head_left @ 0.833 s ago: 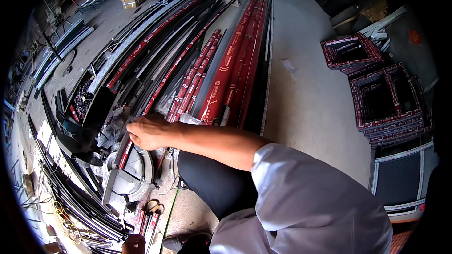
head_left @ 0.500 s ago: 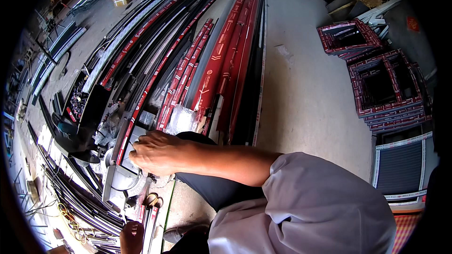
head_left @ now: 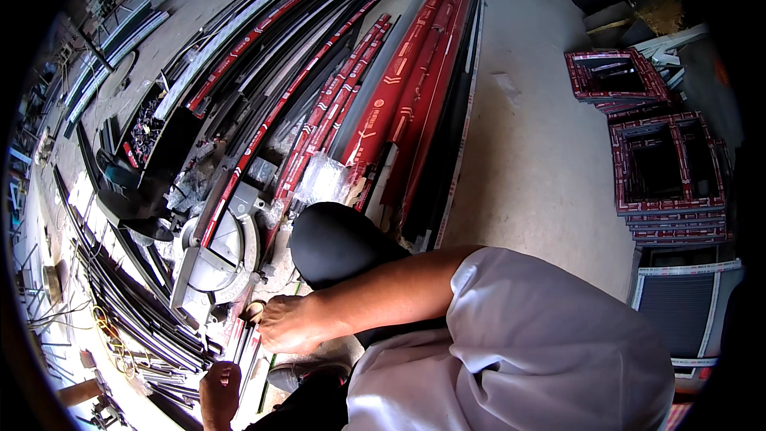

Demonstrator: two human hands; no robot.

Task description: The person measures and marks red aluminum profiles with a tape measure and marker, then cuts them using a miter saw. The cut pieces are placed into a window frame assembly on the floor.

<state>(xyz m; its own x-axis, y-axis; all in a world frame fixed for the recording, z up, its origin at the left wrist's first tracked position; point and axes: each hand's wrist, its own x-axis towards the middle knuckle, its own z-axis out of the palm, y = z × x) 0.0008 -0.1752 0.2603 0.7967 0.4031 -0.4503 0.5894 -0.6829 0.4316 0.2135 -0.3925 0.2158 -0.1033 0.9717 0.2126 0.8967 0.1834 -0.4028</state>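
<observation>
My right hand (head_left: 291,324) is bent downward with curled fingers beside the gold-coloured ring handles of a pair of scissors (head_left: 254,310). Its fingertips are hidden, so what it grips does not show. Short narrow strips (head_left: 246,343) lie just under and left of it. My left hand (head_left: 220,391) is closed at the lower edge, left of these strips; anything inside it is hidden. Ahead of both hands stands the round metal table of a saw (head_left: 223,263). One long red-filmed profile (head_left: 247,152) reaches onto that table.
Long red-filmed and black profiles (head_left: 411,104) run away ahead. Dark strips (head_left: 136,319) and yellow cable (head_left: 112,339) lie at left. Crumpled clear plastic (head_left: 323,179) sits beyond my knee (head_left: 339,243). Stacked red-wrapped frames (head_left: 670,203) stand at right.
My right hand has left the profile on the saw table and come back toward me, to the scissors. My left hand remains closed near the lower edge. The view has shifted slightly.
</observation>
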